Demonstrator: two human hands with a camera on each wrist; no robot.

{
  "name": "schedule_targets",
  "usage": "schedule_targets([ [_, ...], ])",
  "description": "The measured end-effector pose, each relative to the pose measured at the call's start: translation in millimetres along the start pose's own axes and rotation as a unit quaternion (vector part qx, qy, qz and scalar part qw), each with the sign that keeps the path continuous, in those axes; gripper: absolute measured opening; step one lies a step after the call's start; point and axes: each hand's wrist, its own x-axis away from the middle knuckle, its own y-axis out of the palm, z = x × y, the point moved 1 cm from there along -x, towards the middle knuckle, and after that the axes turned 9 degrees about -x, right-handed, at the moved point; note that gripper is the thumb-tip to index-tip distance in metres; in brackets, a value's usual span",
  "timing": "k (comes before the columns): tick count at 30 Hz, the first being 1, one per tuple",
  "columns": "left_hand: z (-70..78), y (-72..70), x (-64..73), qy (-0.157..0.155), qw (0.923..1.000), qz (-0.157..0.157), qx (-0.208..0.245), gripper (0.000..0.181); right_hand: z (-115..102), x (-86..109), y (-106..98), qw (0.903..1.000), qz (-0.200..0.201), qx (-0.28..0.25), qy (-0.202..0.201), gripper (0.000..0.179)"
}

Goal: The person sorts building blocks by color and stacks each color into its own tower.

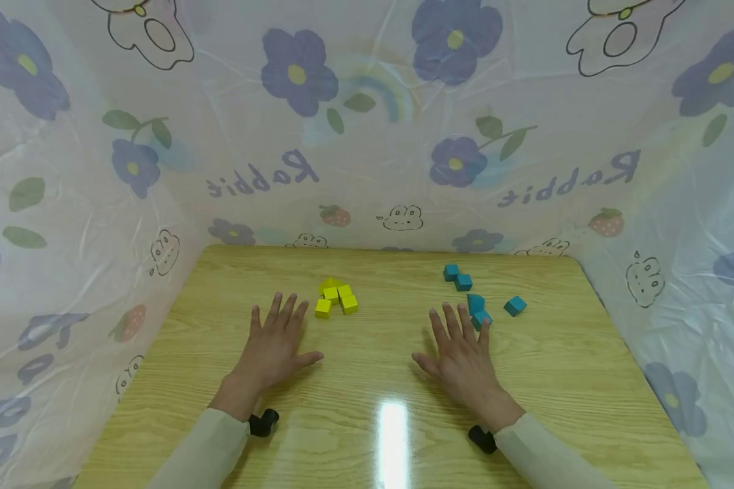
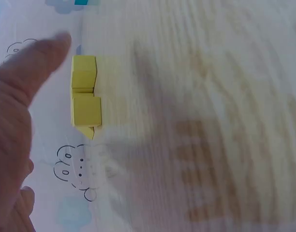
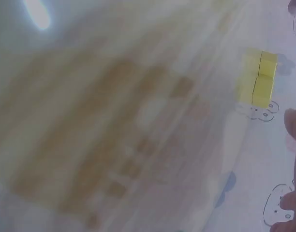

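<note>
With fingers spread, my left hand (image 1: 273,348) is over the left of the wooden table, just in front of a group of yellow blocks (image 1: 323,309). That group has several cubes close together and a triangular block (image 1: 329,282) behind them. My right hand (image 1: 461,358) also has its fingers spread and holds nothing. Its fingertips point at the blue blocks; the little finger overlaps a blue cube (image 1: 480,318) in the head view. Against that cube is a blue wedge-like block (image 1: 475,301). In the left wrist view, yellow blocks (image 2: 87,111) appear beyond the thumb.
Two more blue cubes (image 1: 463,282) sit at the back right, corner to corner, and a single blue cube (image 1: 515,306) lies farther right. Printed sheeting (image 1: 367,149) walls the table (image 1: 367,360) at the back and both sides. A bright reflection marks the front middle.
</note>
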Motion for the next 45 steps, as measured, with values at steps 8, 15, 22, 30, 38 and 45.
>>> schedule_targets([
  [8, -16.1, -0.4, -11.5, 0.010, 0.9997, 0.020, 0.012, 0.093, -27, -33.4, 9, 0.9962, 0.057, -0.001, -0.066, 0.075],
  [15, -26.4, 2.7, -32.1, 0.033, 0.9981, 0.042, 0.032, 0.076, -64, -71.1, 29, 0.9890, 0.058, 0.018, -0.135, 0.057],
  [22, -23.8, 11.6, -47.7, 0.035, 0.9961, 0.036, 0.073, 0.062, -97, -104.6, 49, 0.9860, 0.043, 0.033, -0.158, 0.045],
  [30, -19.4, 19.7, -53.4, 0.023, 0.9957, 0.037, 0.082, 0.058, -119, -120.6, 60, 0.9895, -0.018, 0.033, -0.140, 0.040],
  [38, -15.4, 26.2, -53.7, 0.039, 0.9946, 0.074, 0.062, 0.044, -128, -125.5, 66, 0.9907, -0.038, 0.032, -0.126, 0.033],
  [45, -6.5, 25.5, -53.1, 0.037, 0.9955, 0.069, 0.054, 0.037, -125, -125.1, 69, 0.9910, -0.042, 0.051, -0.117, 0.025],
])
